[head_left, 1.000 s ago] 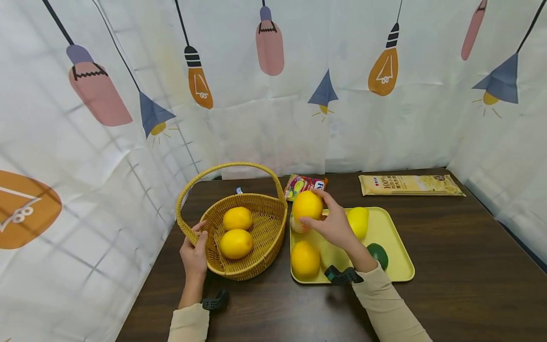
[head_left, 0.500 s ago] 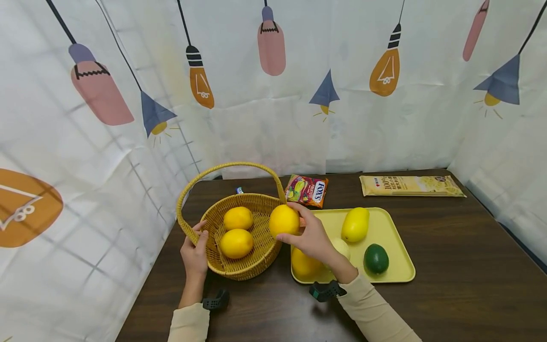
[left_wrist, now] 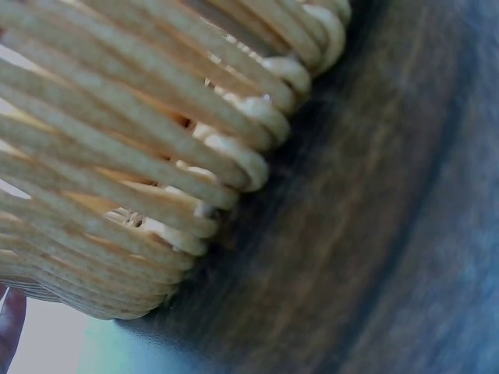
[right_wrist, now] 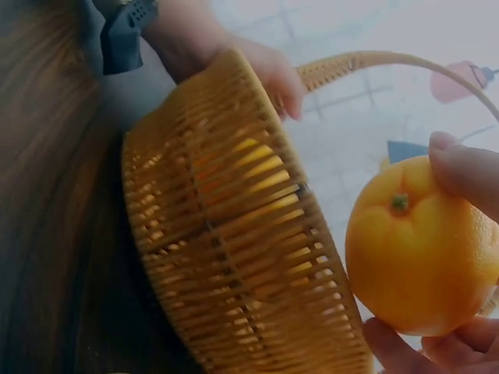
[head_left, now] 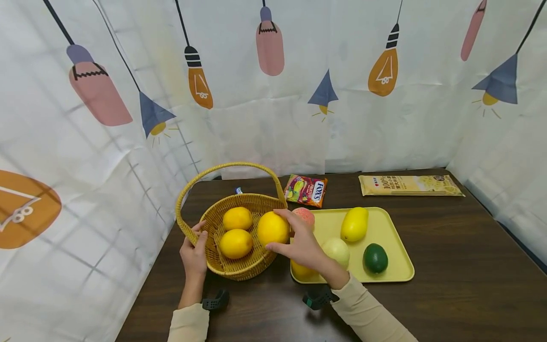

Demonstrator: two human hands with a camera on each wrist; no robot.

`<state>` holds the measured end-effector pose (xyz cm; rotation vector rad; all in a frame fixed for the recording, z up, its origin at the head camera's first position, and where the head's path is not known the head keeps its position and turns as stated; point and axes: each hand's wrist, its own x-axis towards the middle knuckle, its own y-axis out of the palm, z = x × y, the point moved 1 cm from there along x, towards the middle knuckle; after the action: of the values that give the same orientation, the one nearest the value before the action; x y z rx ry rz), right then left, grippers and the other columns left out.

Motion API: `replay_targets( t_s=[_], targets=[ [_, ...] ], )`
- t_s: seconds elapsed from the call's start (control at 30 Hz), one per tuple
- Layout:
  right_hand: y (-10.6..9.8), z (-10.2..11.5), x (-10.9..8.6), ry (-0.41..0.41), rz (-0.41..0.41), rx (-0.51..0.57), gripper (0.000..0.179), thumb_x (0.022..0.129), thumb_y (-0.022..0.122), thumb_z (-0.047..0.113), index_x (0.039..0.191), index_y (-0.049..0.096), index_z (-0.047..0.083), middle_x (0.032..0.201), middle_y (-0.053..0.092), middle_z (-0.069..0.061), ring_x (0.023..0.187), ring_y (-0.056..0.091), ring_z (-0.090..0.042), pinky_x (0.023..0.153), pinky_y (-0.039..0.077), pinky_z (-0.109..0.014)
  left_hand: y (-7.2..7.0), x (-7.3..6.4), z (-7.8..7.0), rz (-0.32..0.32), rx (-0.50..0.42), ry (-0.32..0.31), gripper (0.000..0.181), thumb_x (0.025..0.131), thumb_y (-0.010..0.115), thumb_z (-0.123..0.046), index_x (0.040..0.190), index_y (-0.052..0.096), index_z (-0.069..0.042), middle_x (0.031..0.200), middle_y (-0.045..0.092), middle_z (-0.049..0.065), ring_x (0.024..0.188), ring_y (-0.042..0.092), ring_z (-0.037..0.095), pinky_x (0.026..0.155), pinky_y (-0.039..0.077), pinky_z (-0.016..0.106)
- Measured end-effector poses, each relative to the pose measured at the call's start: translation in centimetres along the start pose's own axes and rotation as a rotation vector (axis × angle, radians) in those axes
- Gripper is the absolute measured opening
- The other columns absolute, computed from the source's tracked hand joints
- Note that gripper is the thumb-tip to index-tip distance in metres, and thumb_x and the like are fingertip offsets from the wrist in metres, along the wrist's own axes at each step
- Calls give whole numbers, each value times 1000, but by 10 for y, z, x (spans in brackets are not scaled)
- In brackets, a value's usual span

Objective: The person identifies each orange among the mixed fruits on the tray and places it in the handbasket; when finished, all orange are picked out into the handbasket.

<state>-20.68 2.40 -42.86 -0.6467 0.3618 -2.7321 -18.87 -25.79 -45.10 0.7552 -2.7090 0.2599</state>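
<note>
My right hand (head_left: pixel 301 240) grips an orange (head_left: pixel 273 228) between thumb and fingers, over the right side of the wicker basket (head_left: pixel 243 273). In the right wrist view the orange (right_wrist: pixel 421 241), with a small green stem mark, is level with the basket's rim (right_wrist: pixel 269 109). My left hand (head_left: pixel 195 254) holds the basket's left side where the handle (head_left: pixel 232 165) meets the rim. Inside lie two yellow-orange fruits (head_left: pixel 237 219), one behind the other. The left wrist view is filled mostly by the woven basket wall (left_wrist: pixel 117 132) close up.
Right of the basket, a yellow tray (head_left: pixel 395 259) carries a peach (head_left: pixel 304 216), a yellow fruit (head_left: pixel 354 224), a pale round fruit (head_left: pixel 336 251), an avocado (head_left: pixel 375 258) and a partly hidden orange fruit (head_left: pixel 302 270). Behind are a FOX'S candy bag (head_left: pixel 306 190) and a long yellow packet (head_left: pixel 410 185).
My right hand has carried the orange left from above the tray to over the basket, uncovering the peach and candy bag. My left hand and the basket have stayed in place.
</note>
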Motion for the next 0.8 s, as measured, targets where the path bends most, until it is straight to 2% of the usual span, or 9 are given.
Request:
replay_targets(
  t_s=[0.2,0.33,0.5,0.6,0.77,0.8],
  targets=[
    [10,1,-1,-50,-4,-46,76,77,84,35,142,47,21,140,48,10,116,52,-12,91,50,-41,1,1,0,3,13,-9,27,99,57,-16,104,62,10,129,62,20,119,53,31,81,42,13],
    [15,-1,1,-70,-17,-56,77,77,84,33,142,48,17,139,49,11,118,51,-10,93,49,-36,1,1,0,10,7,-8,27,99,57,-15,103,61,11,129,61,21,126,51,32,87,41,11],
    [22,-4,6,-104,-28,-90,77,76,85,33,141,48,14,137,51,10,118,51,-11,95,47,-37,0,1,0,11,1,-14,26,99,57,-14,104,61,11,129,61,20,127,50,32,89,40,11],
    [27,-5,8,-103,-24,-128,76,77,84,36,142,48,18,138,50,10,119,51,-10,99,45,-38,0,3,6,4,0,-25,27,99,57,-15,107,62,10,130,61,19,128,50,31,89,40,11],
    [35,-6,10,-92,-10,-191,76,76,84,37,141,49,18,138,50,8,122,50,-11,102,43,-39,0,2,5,-2,-5,-23,27,98,58,-14,109,62,10,129,61,20,127,50,33,87,41,11],
    [36,-6,11,-97,-8,-207,76,76,85,37,140,50,17,138,50,6,123,49,-12,104,40,-40,0,1,0,0,-5,-23,27,98,58,-13,108,62,11,129,61,22,126,50,34,86,41,11]
  ],
)
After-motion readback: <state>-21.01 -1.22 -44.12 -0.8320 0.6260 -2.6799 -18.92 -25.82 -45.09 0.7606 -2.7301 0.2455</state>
